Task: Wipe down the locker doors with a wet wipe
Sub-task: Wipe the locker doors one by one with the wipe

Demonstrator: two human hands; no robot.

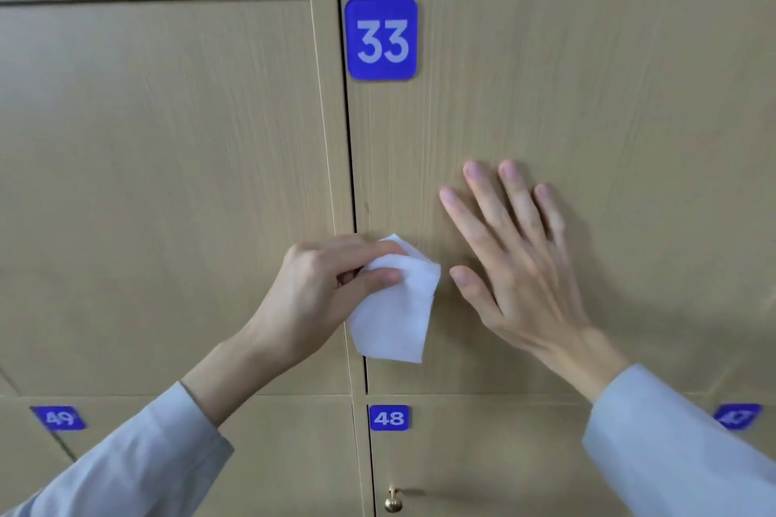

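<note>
Nearest me, low in the view, I see two pale grey sleeves reaching up toward the lockers, with the door numbered 48 and its small brass knob below them. My left hand pinches the white wet wipe between thumb and curled fingers; the wipe hangs with its long axis roughly vertical, upper corner against the wood near the left edge of door 33, free lower edge pointing down. My right hand lies flat on that same door, fingers straight and spread, pointing up and slightly left, holding nothing. Farther up sits the blue 33 plate. I judge the job unfinished: the wipe touches only a small patch beside the seam, I cannot make out any damp streaks, and the neighbouring door to the left shows no sign either way
</note>
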